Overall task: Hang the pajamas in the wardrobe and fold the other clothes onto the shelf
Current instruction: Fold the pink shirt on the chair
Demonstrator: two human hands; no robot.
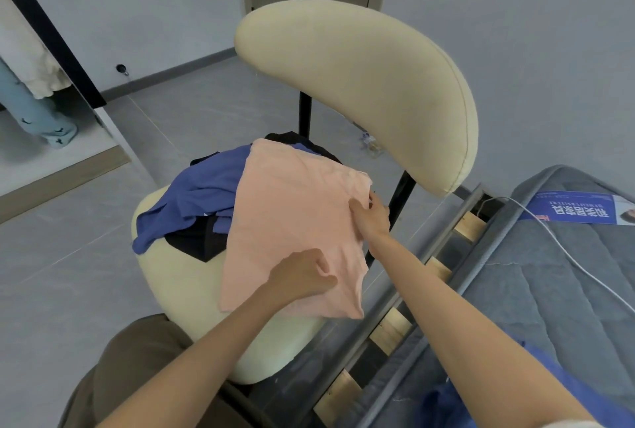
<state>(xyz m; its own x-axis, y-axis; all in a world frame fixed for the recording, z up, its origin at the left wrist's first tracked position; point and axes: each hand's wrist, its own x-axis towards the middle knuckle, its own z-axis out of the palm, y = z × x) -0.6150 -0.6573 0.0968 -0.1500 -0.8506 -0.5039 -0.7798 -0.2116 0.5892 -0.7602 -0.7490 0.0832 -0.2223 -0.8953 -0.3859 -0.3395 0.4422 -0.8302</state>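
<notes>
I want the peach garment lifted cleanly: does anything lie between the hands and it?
Nothing visible does. The left hand and right hand both hold the peach garment, which lies on top of the blue garment on the chair.

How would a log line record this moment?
left hand pinches peach garment | right hand grips its edge | on chair, over blue clothes

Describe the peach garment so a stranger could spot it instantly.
Find the cream chair beside the bed. On its seat lies a clothes pile, with the peach garment spread on top. It alone is pale; the blue garment and black garment under it are dark.
</notes>
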